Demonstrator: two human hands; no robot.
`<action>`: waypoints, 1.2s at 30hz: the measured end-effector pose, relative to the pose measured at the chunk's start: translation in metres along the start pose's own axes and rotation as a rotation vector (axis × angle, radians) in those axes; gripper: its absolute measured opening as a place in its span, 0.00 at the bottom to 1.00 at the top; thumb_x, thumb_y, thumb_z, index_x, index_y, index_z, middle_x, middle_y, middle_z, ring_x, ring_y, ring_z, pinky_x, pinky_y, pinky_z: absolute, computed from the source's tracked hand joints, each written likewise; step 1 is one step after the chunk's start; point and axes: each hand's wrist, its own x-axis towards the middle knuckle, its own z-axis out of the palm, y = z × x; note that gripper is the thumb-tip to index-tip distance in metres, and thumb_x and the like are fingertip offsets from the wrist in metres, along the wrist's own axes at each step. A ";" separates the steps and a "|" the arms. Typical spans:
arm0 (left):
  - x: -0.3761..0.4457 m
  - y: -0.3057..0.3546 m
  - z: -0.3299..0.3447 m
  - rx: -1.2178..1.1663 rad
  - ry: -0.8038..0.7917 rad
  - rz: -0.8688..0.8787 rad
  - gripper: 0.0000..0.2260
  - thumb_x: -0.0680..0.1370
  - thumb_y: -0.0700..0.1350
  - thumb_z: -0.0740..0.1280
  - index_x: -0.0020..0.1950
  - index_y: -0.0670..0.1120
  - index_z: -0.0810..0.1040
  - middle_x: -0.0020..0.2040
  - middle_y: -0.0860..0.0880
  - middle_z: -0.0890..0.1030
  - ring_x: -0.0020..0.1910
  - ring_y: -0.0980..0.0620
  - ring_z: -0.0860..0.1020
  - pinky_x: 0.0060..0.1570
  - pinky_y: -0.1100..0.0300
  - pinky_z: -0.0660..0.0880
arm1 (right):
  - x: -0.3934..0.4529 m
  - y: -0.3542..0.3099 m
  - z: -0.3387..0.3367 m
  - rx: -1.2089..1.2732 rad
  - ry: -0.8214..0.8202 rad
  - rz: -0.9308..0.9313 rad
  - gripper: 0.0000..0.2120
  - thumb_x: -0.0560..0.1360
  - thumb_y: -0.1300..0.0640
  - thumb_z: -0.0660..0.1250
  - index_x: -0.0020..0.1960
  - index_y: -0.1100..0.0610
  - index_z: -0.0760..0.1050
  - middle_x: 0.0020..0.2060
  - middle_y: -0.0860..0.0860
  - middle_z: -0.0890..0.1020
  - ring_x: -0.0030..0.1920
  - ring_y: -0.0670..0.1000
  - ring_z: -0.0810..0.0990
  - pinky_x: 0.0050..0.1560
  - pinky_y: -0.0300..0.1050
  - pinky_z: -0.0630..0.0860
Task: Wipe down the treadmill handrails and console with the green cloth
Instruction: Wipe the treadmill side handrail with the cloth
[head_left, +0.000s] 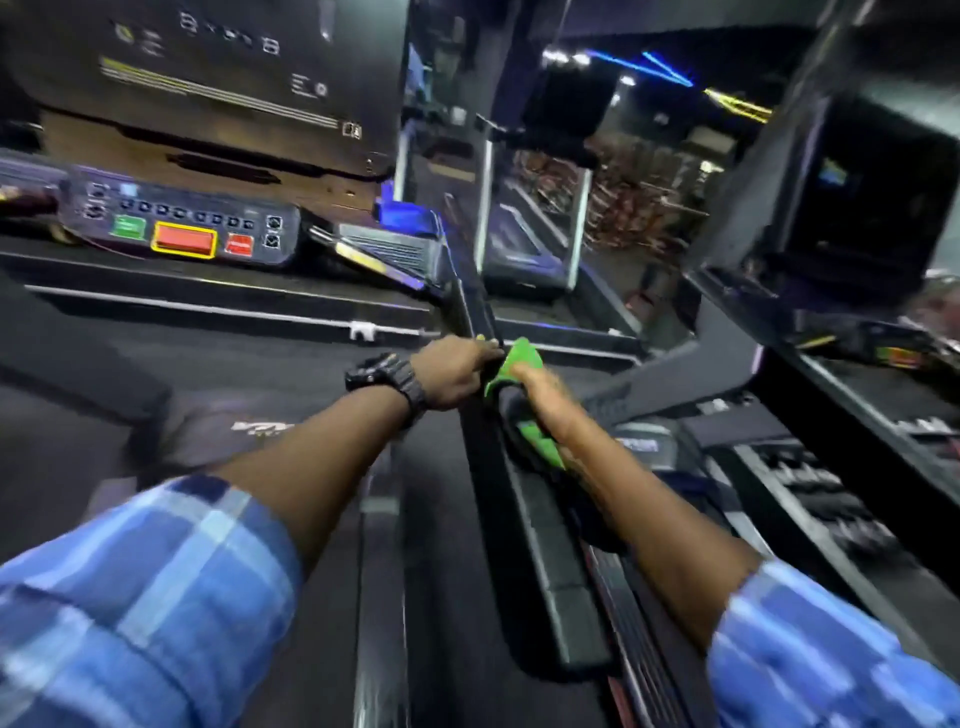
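Cloth (511, 364): green, soft, bunched over the right handrail (535, 499), draped round the dark bar with a second green fold showing lower down under the forearm. Judged light and limp; it takes the bar's shape and has no stiffness of its own, so it needs a hand wrapped over it to do any work. It likely slides easily on smooth plastic but may ruck up or slip off if held loosely.

Right hand (540, 387): on top of the cloth, fingers appearing curled round cloth and rail together. Motion blur hides the fingertips, so the exact closure is a judgement.

Left hand (454, 371): just beside the cloth, further up the same rail, fingers curled onto the bar near the joint with the cross rail. It seems to brace the person; whether it also touches the cloth edge cannot be told. A dark watch (384, 376) sits on that wrist.

Best hold, as judged: palm over the middle of the bunch, cloth wrapped fully round the bar, loose tails tucked under the grip so they do not drag.

Outward: the console (182, 228) lies up and to the left, with green and red buttons, well apart from both hands. The belt (291, 519) is below. Another treadmill (530, 228) stands beyond. Blue plaid sleeves (156, 582) frame the view.
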 end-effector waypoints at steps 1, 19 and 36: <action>-0.005 0.001 -0.001 -0.008 -0.039 0.028 0.27 0.73 0.42 0.54 0.72 0.39 0.70 0.73 0.39 0.70 0.70 0.39 0.70 0.70 0.49 0.66 | -0.007 -0.003 0.007 -0.151 0.091 -0.050 0.27 0.69 0.45 0.66 0.67 0.52 0.73 0.51 0.51 0.81 0.48 0.54 0.81 0.44 0.45 0.77; 0.000 0.000 -0.045 0.037 -0.268 0.099 0.22 0.75 0.42 0.60 0.69 0.49 0.75 0.67 0.45 0.77 0.64 0.40 0.76 0.60 0.48 0.74 | -0.039 -0.009 0.078 -2.175 -0.574 -0.333 0.17 0.77 0.48 0.60 0.62 0.52 0.79 0.59 0.50 0.81 0.66 0.56 0.73 0.72 0.64 0.48; 0.024 -0.046 -0.023 -0.026 -0.117 0.404 0.17 0.82 0.51 0.57 0.69 0.53 0.75 0.72 0.55 0.72 0.73 0.52 0.67 0.69 0.54 0.62 | -0.024 -0.027 0.073 -2.042 -0.613 -0.511 0.12 0.75 0.54 0.58 0.49 0.49 0.80 0.42 0.51 0.82 0.46 0.57 0.79 0.59 0.58 0.67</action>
